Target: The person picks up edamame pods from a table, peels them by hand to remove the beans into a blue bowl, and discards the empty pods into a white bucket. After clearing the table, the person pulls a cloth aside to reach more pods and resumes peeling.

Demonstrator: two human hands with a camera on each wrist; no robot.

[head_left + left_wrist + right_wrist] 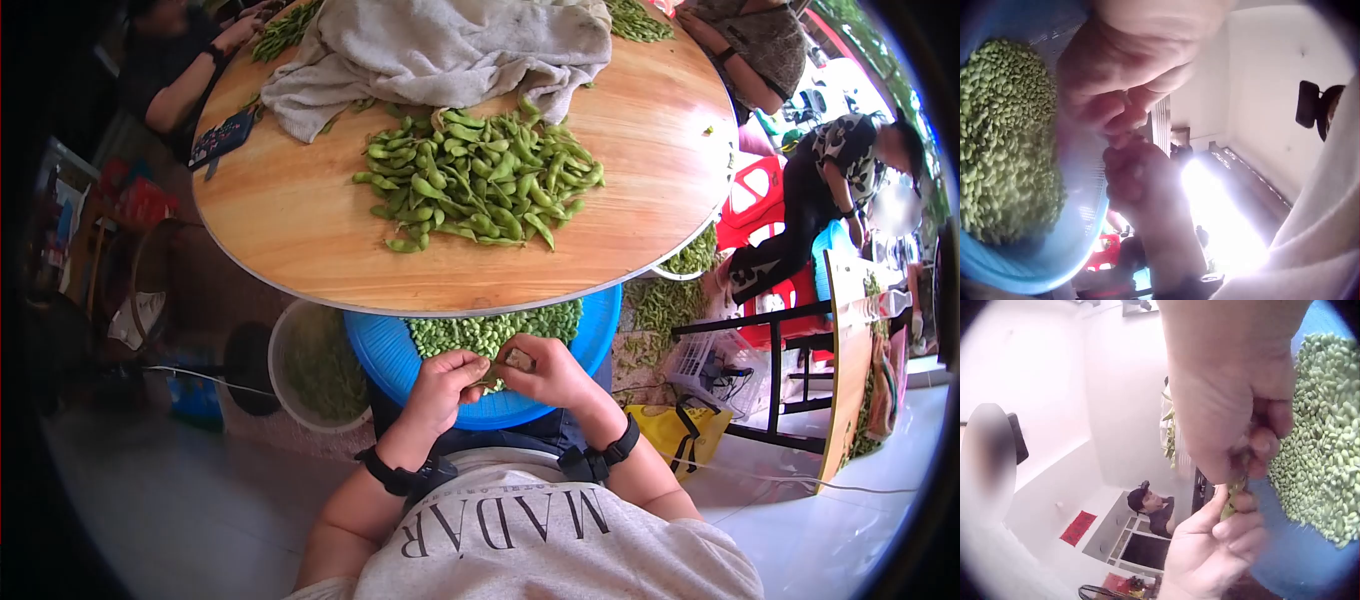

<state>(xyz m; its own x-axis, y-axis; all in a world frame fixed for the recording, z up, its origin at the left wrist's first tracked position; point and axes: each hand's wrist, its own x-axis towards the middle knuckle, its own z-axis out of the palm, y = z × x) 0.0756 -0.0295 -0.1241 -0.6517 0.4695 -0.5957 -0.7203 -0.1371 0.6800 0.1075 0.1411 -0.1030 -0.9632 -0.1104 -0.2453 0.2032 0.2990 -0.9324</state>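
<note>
Head view, left to right: your wide, round blue plastic basket (375, 360) sits just below the near edge of the round wooden counter (300, 270). Your left hand (448, 382) is over the basket's left half, its thumb and fingers pinching a small green bean pod (1231, 501). Ahead of you, a heap of whole green pods (480, 185) lies on the counter toward its near edge; loose pale-green shelled beans (485, 330) fill the basket's middle, below your fingers. Your right wrist view settles the key relation: that pod bridges the gap, its long axis running roughly from left fingers to right, with both hands equally near. Your right hand (550, 375) has its fingers curled in, seemingly grasping the pod's other end.
</note>
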